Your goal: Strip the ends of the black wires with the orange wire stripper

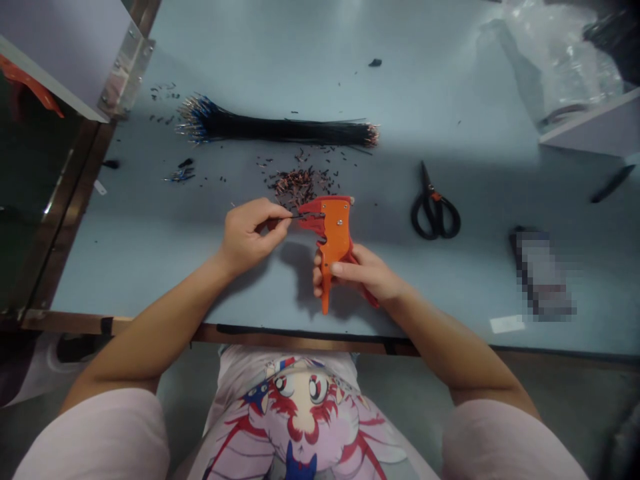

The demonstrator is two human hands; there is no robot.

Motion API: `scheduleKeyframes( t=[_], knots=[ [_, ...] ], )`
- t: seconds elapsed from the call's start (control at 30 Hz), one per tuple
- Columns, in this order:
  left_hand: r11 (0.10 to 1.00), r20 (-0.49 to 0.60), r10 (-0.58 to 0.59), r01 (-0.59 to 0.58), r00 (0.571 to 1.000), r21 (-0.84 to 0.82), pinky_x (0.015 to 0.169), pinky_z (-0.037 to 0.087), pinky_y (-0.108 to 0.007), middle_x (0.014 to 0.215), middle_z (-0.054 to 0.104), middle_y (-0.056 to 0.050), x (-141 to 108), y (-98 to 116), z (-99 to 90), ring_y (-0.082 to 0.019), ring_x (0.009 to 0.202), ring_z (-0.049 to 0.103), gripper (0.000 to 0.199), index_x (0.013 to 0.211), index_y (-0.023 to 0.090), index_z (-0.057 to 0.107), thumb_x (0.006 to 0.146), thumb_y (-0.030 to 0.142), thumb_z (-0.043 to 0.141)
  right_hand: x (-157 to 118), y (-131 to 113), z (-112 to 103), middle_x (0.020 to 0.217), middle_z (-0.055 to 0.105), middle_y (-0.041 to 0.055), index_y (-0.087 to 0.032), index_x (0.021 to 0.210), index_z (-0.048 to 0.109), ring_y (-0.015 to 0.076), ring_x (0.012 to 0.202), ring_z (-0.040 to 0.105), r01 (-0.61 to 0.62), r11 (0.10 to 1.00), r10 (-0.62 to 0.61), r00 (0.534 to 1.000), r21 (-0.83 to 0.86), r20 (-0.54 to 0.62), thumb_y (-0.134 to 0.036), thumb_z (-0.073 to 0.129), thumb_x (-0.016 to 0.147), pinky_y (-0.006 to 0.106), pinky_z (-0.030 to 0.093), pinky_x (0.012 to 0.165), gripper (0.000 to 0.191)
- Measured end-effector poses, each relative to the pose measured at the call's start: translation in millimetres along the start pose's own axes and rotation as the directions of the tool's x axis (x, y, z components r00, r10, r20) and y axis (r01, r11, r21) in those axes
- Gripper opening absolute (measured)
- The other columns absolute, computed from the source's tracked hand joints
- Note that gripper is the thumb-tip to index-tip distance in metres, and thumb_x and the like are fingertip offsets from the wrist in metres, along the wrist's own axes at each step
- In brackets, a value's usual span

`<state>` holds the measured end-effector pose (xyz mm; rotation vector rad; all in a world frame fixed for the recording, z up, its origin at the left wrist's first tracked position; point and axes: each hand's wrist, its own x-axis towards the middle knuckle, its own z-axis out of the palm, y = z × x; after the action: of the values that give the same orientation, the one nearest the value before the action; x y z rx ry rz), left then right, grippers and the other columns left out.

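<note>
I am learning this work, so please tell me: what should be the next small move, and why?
Probably squeeze the orange tool with the right grip: the tool's handles stand apart, and the left grip pinches a thin black wire whose end appears to reach the red jaws.

pale blue table, grey floor

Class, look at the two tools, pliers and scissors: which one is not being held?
The black-handled scissors, lying on the table. The orange pliers, by contrast, are gripped in the right hand.
</note>
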<state>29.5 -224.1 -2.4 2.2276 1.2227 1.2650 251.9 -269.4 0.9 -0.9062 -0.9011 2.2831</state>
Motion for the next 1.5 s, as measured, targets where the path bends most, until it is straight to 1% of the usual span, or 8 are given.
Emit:
scheduleKeyframes(
  t=[0.13,0.23,0.4,0.63,0.8,1.07,1.37,1.5],
  knots=[
    [0.999,-0.016,0.032,-0.032,0.999,-0.004,0.049,0.036,-0.020,0.061,0.062,0.002,0,1,0.3,-0.006,0.050,0.049,0.007,0.075,0.017,0.066,0.078,0.017,0.060,1,0,-2,0.083,0.068,0.0069,-0.013,0.096,0.058,0.0211,0.071,0.070,-0.001,1.000,0.000,1.000,-0.027,-0.016,-0.036,0.075,0.074,0.037,0.058,0.066,0.036],
    [0.997,-0.018,0.063,-0.062,0.998,0.048,0.049,0.036,-0.020,0.060,0.062,0.002,-2,1,1.3,-0.006,0.049,0.049,0.008,0.075,0.017,0.067,0.079,0.018,0.059,2,1,-2,0.083,0.068,0.0065,-0.013,0.097,0.057,0.0204,0.070,0.069,0.010,0.998,-0.011,1.000,-0.066,-0.025,-0.035,0.075,0.074,0.036,0.059,0.064,0.036],
    [0.989,-0.073,0.041,-0.030,0.997,0.147,0.049,0.037,-0.020,0.059,0.064,0.002,-8,0,5.4,-0.007,0.048,0.051,0.009,0.077,0.017,0.068,0.079,0.021,0.060,5,3,0,0.083,0.066,0.0056,-0.013,0.096,0.055,0.0180,0.070,0.068,0.051,0.986,-0.058,0.997,-0.156,-0.044,-0.032,0.073,0.077,0.032,0.059,0.063,0.032],
    [0.985,-0.009,-0.018,0.019,1.000,0.174,0.049,0.037,-0.019,0.053,0.060,0.005,-11,2,9.3,-0.007,0.046,0.052,0.007,0.071,0.017,0.066,0.075,0.017,0.060,4,6,3,0.082,0.064,0.0053,-0.014,0.095,0.054,0.0179,0.071,0.068,0.058,0.975,-0.072,0.996,-0.213,-0.060,-0.032,0.071,0.078,0.031,0.058,0.060,0.030],
    [0.984,-0.012,-0.017,0.019,1.000,0.177,0.049,0.037,-0.019,0.052,0.060,0.005,-11,4,7.8,-0.007,0.046,0.051,0.007,0.072,0.017,0.066,0.076,0.019,0.060,4,4,3,0.082,0.064,0.0051,-0.013,0.095,0.054,0.0177,0.072,0.068,0.046,0.975,-0.059,0.997,-0.218,-0.052,-0.030,0.071,0.078,0.031,0.058,0.062,0.029],
    [0.990,0.014,-0.036,0.034,0.999,0.135,0.053,0.040,-0.020,0.064,0.066,0.002,-10,5,4.8,-0.008,0.053,0.055,0.011,0.078,0.018,0.067,0.081,0.021,0.057,2,4,1,0.083,0.065,0.0055,-0.013,0.097,0.055,0.0175,0.071,0.067,0.066,0.982,-0.065,0.998,-0.178,0.010,-0.028,0.070,0.080,0.033,0.058,0.063,0.028],
    [0.997,-0.004,0.012,-0.011,1.000,0.083,0.051,0.038,-0.018,0.062,0.064,0.003,-7,10,2.3,-0.006,0.050,0.052,0.007,0.076,0.017,0.065,0.079,0.017,0.059,-1,1,2,0.077,0.066,0.0054,-0.012,0.095,0.055,0.0179,0.067,0.068,0.043,0.991,-0.037,0.998,-0.126,0.049,-0.034,0.068,0.082,0.032,0.059,0.059,0.029],
    [0.997,-0.013,-0.008,0.009,1.000,0.082,0.050,0.037,-0.019,0.060,0.063,0.003,-7,11,1.7,-0.006,0.048,0.049,0.009,0.076,0.018,0.066,0.080,0.021,0.058,-2,0,2,0.075,0.065,0.0051,-0.012,0.094,0.056,0.0183,0.066,0.068,0.036,0.992,-0.031,0.999,-0.123,0.043,-0.034,0.066,0.083,0.033,0.059,0.058,0.027]
  ],
)
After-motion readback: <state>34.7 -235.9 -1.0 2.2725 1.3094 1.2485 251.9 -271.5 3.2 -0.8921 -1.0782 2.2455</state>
